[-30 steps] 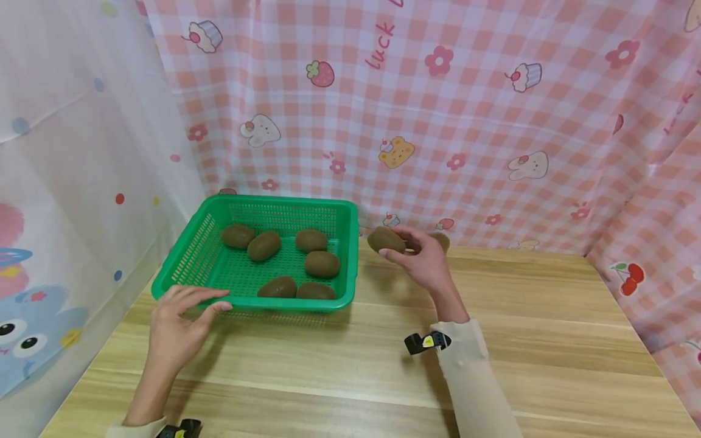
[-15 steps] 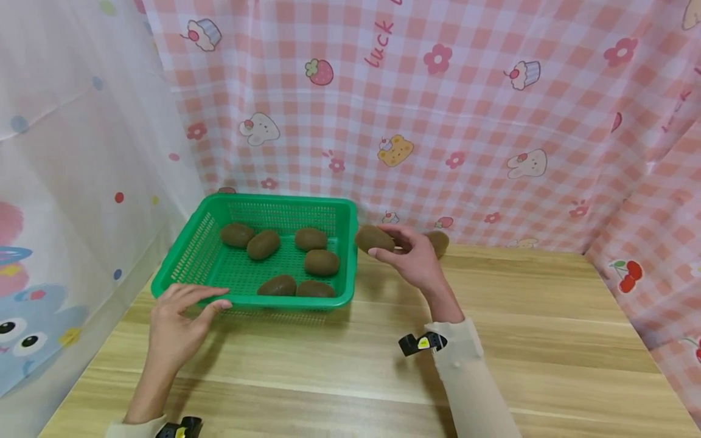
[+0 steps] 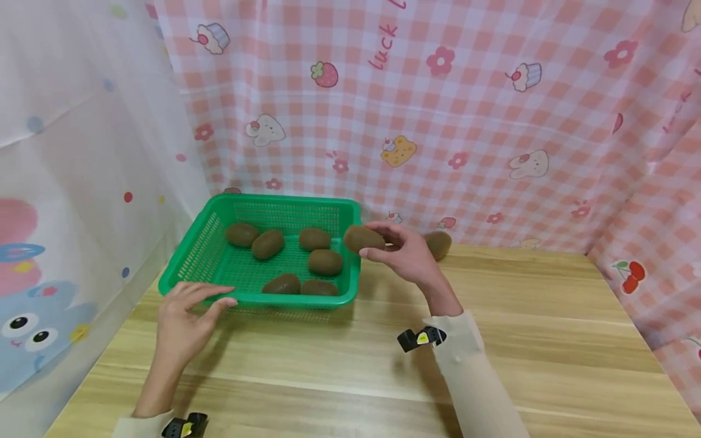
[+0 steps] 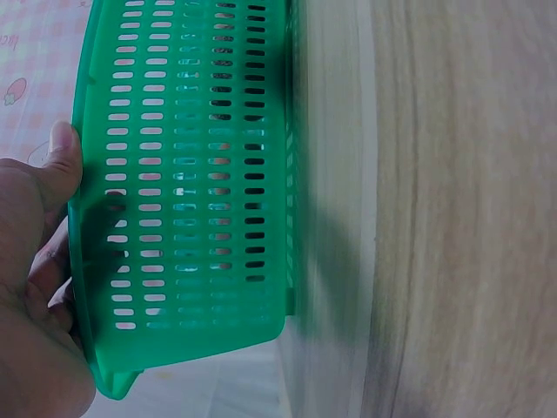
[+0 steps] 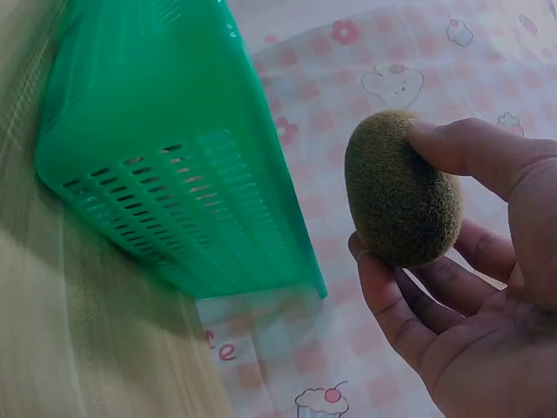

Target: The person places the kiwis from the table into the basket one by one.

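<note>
A brown kiwi (image 3: 364,239) is held between the thumb and fingers of my right hand (image 3: 408,252), above the right rim of a green plastic basket (image 3: 355,286). In the right wrist view the fuzzy kiwi (image 5: 400,187) is apart from the basket's side wall (image 5: 174,174). My left hand (image 3: 186,319) grips the basket's near rim at its left corner; the left wrist view has the thumb (image 4: 63,161) on the rim and fingers partly hidden behind it. Inside the basket lie several kiwis (image 3: 325,262), two partly hidden by the near wall.
Another kiwi (image 3: 438,244) sits on the wooden table (image 3: 526,340) by the back curtain, behind the right hand. A pink checked curtain (image 3: 471,121) closes off the back and right; a white printed curtain (image 3: 82,170) borders the left, close to the basket.
The right hand has carried its kiwi leftward, from beside the basket to above its right rim. The left hand stays on the near rim, and the view has shifted slightly.
</note>
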